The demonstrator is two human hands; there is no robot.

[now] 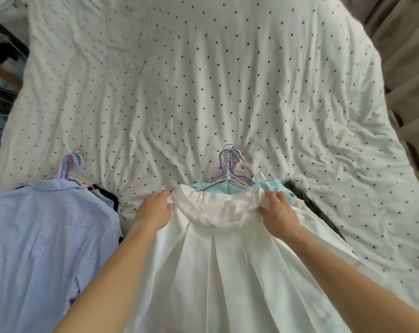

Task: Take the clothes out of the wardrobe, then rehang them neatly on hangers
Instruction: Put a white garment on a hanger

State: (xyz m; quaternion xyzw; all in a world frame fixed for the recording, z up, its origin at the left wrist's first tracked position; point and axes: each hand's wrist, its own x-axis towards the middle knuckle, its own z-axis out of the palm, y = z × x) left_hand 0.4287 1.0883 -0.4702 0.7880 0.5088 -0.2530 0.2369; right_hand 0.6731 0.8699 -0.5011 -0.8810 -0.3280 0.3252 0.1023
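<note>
Left hand (155, 210): pinching the left end of the waistband (218, 204), fingertips over the top fold, thumb lower on the cloth; bare forearm coming in from the bottom of the view.
Right hand (279, 212): gripping the right end of the same waistband, cloth bunched between thumb and curled fingers.
White pleated skirt (227, 272): spread between both hands at the near edge of the bed, about midway along it; waistband toward the far edge, pleats fanning down past the bottom of the view.
Centre hangers (230, 164): bunch of thin hangers in white, blue and pink, hooks toward the far edge, just beyond the waistband, shoulders partly tucked under it.
Light blue garment (274, 186): beneath the skirt, showing above the waistband and beside the right hand.
Dark garment (302, 198): lower in that pile, poking out to the right of the skirt.
Striped shirt (47, 236): blue and white, flat at the near left corner of the bed, collar toward the far edge, left of the left forearm; darker clothes showing under its right side.
Left hangers (71, 164): pastel hooks bundled just beyond the shirt collar.
Bed cover (203, 80): white with small dark dots, heavily creased, bare toward the far edge.
Curtain (400, 68): beige folds along the right edge of the bed.
Beyond the left edge: dark, blurred clutter, contents impossible to tell.
</note>
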